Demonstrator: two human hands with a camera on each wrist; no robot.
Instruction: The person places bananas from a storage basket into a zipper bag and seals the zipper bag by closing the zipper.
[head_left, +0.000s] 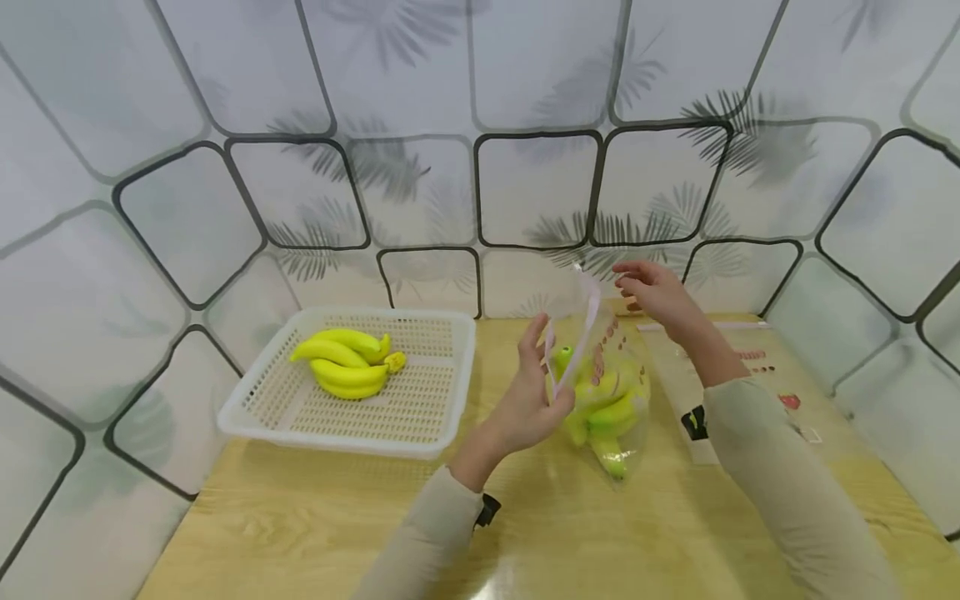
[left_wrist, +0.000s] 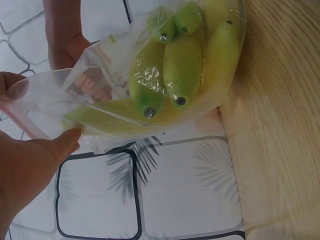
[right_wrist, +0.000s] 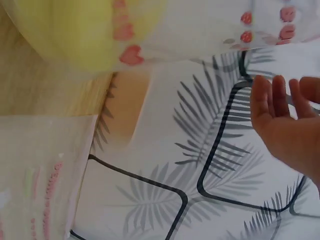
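A clear zip bag (head_left: 633, 367) with pink edging at its mouth stands on the table, printed with small red figures. Inside it are several yellow-green bananas (head_left: 615, 417), seen through the plastic. My left hand (head_left: 528, 400) holds the bag by its pink-edged mouth, thumb (left_wrist: 65, 142) on one side and fingers at the other. The right hand (head_left: 656, 296) is raised just right of the bag's mouth, apart from it, fingers loosely bent and nothing in them. In the right wrist view, a gap shows between this hand (right_wrist: 290, 130) and the bag (right_wrist: 200, 30).
On the left, a white plastic basket (head_left: 337, 444) holds a bunch of yellow bananas (head_left: 348, 375). Flat printed bags (head_left: 738, 333) lie on the wooden table (head_left: 315, 517) at the right, under the right forearm. A patterned wall covering (head_left: 536, 192) closes off the back and sides.
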